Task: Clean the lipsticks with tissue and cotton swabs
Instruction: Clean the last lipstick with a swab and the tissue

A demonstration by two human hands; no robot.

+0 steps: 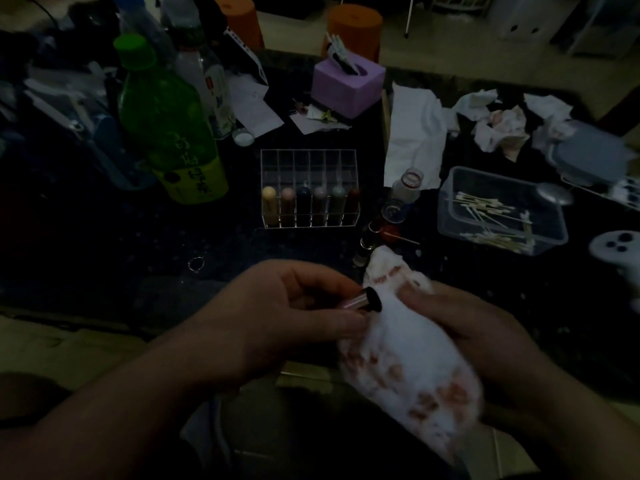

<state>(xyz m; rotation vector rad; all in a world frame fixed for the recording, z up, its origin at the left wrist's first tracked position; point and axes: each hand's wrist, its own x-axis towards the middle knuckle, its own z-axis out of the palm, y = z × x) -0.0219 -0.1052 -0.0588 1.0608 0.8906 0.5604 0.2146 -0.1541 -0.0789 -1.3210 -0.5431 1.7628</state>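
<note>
My left hand [287, 313] pinches a lipstick tube [467, 301] near the front edge of the dark table, its black end pointing right. My right hand [478, 337] holds a white tissue [408, 358] smeared with reddish stains, pressed against the tube's end. A clear acrylic organizer [309, 188] in the middle of the table holds several lipsticks in its front row. A clear plastic box of cotton swabs [502, 209] stands at the right. More small lipstick parts [377, 233] lie between the organizer and the box.
A green bottle [166, 123] and other bottles stand at the left. A purple tissue box [348, 86] sits at the back, white paper towel [415, 133] and crumpled stained tissues [502, 129] to its right. A small ring [196, 263] lies left of my hands.
</note>
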